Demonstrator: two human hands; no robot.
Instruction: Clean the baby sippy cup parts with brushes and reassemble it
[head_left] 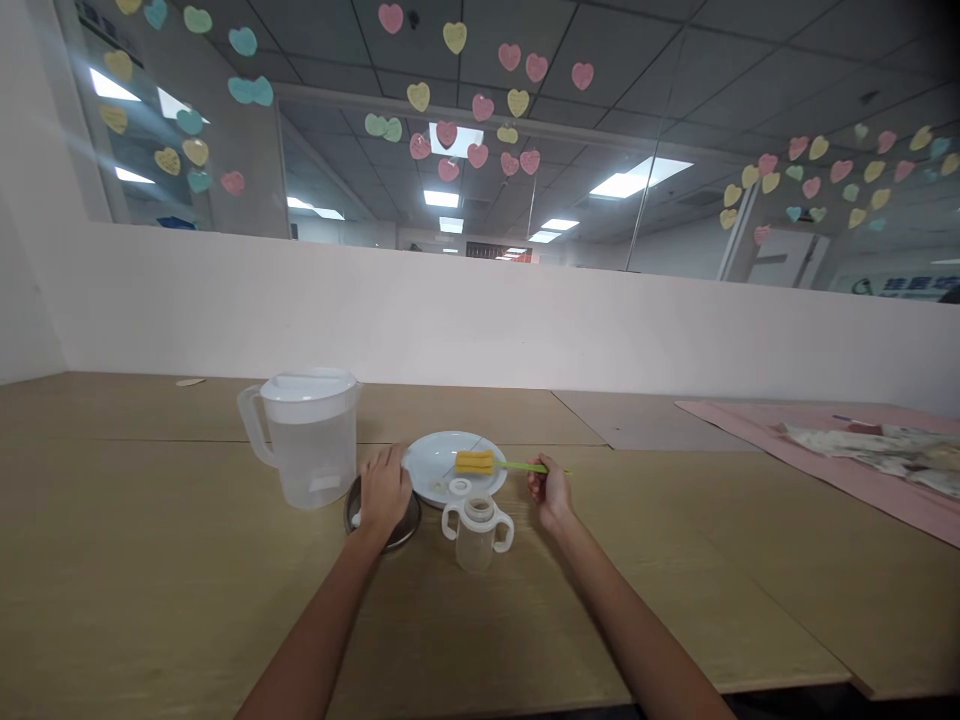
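My right hand (550, 490) grips the green handle of a bottle brush (510, 465), whose yellow sponge head lies over a white plate (439, 452). My left hand (384, 490) rests on a small dark metal bowl (401, 530) next to the plate. In front of the plate, between my hands, stands a clear two-handled baby cup (477, 532). A small white ring (459, 487) lies on the plate's near edge.
A clear plastic pitcher (307, 438) with a white lid stands left of my left hand. On the wooden table (150, 560) to the right lies a pink mat (825, 450) with crumpled wrapping on it. A low white wall runs behind.
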